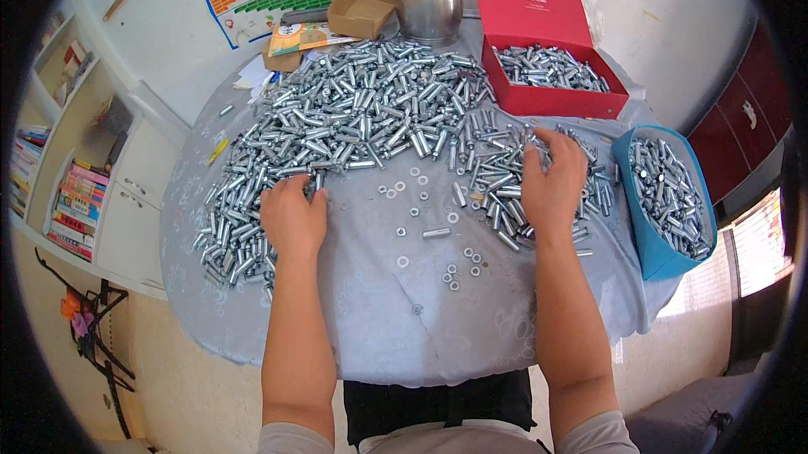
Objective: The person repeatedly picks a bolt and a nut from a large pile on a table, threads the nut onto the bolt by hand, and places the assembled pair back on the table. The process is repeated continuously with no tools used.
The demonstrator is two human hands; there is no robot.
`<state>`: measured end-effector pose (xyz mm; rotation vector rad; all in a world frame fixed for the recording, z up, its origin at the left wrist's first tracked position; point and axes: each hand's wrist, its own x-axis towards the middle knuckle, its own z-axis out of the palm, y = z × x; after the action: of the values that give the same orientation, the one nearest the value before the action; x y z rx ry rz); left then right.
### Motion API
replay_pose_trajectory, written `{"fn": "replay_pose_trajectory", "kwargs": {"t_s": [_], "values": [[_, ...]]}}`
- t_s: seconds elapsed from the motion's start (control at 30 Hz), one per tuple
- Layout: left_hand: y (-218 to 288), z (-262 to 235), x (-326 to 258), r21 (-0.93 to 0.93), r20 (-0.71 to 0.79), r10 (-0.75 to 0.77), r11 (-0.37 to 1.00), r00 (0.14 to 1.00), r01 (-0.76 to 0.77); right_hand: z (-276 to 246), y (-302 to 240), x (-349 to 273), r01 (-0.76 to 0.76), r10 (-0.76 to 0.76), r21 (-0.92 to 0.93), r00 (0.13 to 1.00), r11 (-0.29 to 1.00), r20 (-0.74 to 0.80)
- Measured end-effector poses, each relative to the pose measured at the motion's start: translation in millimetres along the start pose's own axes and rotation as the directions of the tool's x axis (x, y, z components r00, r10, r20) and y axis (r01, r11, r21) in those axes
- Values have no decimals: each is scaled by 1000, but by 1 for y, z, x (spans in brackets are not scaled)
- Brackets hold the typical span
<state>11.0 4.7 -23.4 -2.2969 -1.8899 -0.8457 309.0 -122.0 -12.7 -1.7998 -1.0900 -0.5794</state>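
Note:
A wide heap of silver metal expansion bolts point(362, 105) spreads over the far and left part of the table. At its near left edge my left hand point(293, 217) touches the bolts, thumb apart from the bent fingers; the fingertips are partly hidden. My right hand point(555, 180) is over a smaller pile of bolts point(502, 187) on the right, its thumb and fingers apart and nothing visible between them. Loose washers point(403, 261) and several nuts point(452, 278) are scattered between my hands, around a single metal sleeve point(437, 233).
Behind the right pile stands an open red box point(555, 102) of bolts. A blue fabric bin point(669, 265), full of bolts, sits at the right edge. A steel pot point(428, 0) and a small cardboard box point(362, 10) stand at the back. The table has a grey cloth point(379, 328).

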Motion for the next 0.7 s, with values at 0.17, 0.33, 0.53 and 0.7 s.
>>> {"fn": "replay_pose_trajectory", "kwargs": {"t_s": [0.17,0.33,0.53,0.7], "values": [[9,1,4,112,53,-9,994,999,3,4,-6,-3,59,-58,91,998,994,-16],[5,6,-1,-165,44,132,979,990,-123,1,-36,-11,-112,61,409,989,906,136],[48,-3,-25,-894,351,280,384,893,231,12,-52,-30,-728,102,441,568,525,817],[56,-8,-33,-889,436,380,321,816,326,9,-63,-33,-793,71,343,434,504,898]]}}
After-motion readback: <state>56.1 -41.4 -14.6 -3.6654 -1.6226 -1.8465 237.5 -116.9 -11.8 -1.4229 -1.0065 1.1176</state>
